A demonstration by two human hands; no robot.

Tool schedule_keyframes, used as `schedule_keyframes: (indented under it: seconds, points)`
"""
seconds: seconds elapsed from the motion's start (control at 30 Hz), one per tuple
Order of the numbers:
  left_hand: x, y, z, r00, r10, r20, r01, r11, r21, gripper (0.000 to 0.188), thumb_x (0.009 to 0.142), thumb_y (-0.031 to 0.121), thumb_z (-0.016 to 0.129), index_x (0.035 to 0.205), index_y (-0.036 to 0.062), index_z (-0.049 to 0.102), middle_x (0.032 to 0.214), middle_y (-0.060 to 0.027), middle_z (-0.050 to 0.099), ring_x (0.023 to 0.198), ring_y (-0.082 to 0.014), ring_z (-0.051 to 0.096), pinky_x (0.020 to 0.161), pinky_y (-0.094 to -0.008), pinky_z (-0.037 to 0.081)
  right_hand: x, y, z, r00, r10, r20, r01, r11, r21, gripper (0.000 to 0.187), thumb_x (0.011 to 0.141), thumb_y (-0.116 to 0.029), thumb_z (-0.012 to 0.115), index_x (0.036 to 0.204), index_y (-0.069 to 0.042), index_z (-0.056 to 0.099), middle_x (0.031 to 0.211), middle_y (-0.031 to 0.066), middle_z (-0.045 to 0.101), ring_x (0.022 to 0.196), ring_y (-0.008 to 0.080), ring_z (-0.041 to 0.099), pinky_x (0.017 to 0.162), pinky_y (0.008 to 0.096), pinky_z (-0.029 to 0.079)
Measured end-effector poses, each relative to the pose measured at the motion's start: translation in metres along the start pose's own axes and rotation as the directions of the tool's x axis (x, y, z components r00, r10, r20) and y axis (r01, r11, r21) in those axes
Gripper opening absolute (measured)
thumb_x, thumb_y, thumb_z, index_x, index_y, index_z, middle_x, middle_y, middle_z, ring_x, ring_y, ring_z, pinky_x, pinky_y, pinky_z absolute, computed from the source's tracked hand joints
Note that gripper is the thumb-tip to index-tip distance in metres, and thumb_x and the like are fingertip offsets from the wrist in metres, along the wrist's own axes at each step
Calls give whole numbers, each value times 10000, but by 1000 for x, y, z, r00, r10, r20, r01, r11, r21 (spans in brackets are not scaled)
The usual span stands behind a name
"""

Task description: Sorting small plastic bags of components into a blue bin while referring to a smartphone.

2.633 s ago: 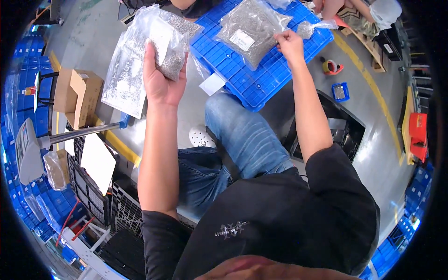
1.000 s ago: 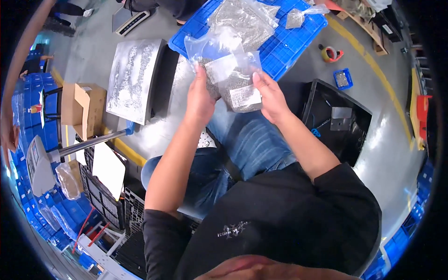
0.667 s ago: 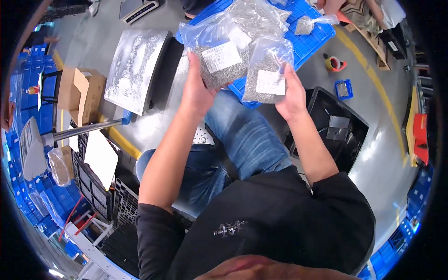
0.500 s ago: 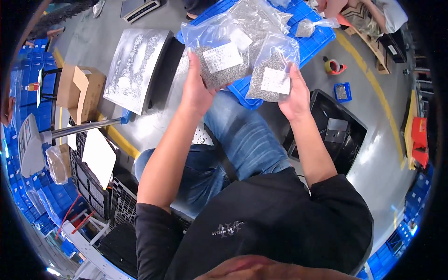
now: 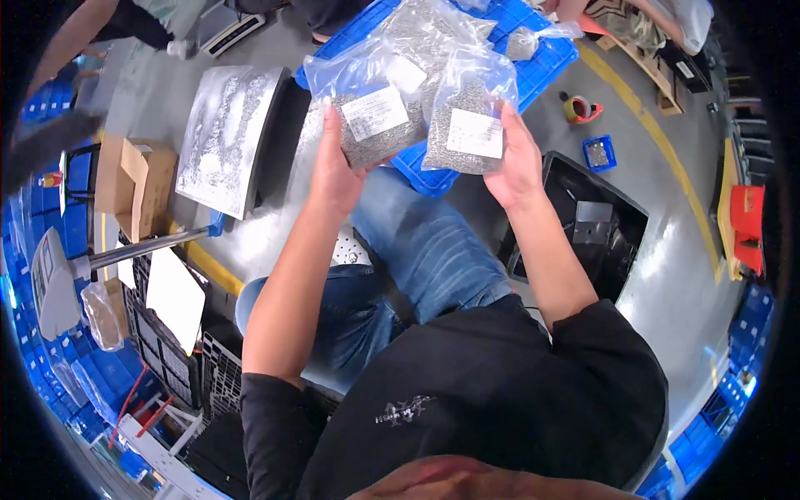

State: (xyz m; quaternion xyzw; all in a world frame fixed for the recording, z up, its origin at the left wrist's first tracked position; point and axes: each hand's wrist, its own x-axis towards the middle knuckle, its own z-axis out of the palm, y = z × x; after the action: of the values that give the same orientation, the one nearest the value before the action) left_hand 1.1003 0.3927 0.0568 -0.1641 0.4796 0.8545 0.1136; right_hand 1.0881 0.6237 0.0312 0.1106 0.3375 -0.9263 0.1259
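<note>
My left hand [image 5: 337, 171] grips a clear plastic bag [image 5: 392, 143] of small grey metal-looking pieces by its lower left side, thumb up along the edge. A white printed label lies on its front. In my right hand [image 5: 517, 162] is a second, slightly narrower clear bag [image 5: 444, 157] with similar contents and a white label, held by its right edge. Both bags are side by side and tilted, tops leaning away from me. Behind them, more filled bags [image 5: 425, 29] and a small knotted bag [image 5: 522, 44] rest on a blue plastic crate [image 5: 550, 62]. Fingers under the bags are hidden.
On the left stand a scale with a metal platform [image 5: 229, 137] and an open cardboard box [image 5: 137, 179]. A black bin [image 5: 621, 225] sits at right, near a small blue tray [image 5: 599, 152] and a tape roll [image 5: 577, 109]. Another person's arm [image 5: 71, 50] reaches in at upper left.
Both hands and bags appear slightly farther left and the bags a little closer together, as the whole view has shifted. Another person's arm has come in at the upper left.
</note>
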Motion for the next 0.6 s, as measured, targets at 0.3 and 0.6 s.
schedule_keyframes:
  seconds: [0.3,0.6]
  points:
    - [2,-41,-8,991,-119,62,122,992,-31,717,973,611,366,1428,57,372,1379,-119,516,1243,-287,534,1018,-460,446,-4,11,17,998,15,-66,-18,999,-42,361,1020,-293,478,1267,-38,545,1203,80,617,1101,212,607,957,364,486]
    - [-11,-50,3,984,-140,110,138,990,30,826,921,728,281,1444,97,385,1432,-76,473,1307,-250,465,1090,-416,362,-13,42,38,999,45,22,-38,973,-229,356,1020,-292,492,1233,-20,577,1140,70,630,1042,154,616,898,309,504]
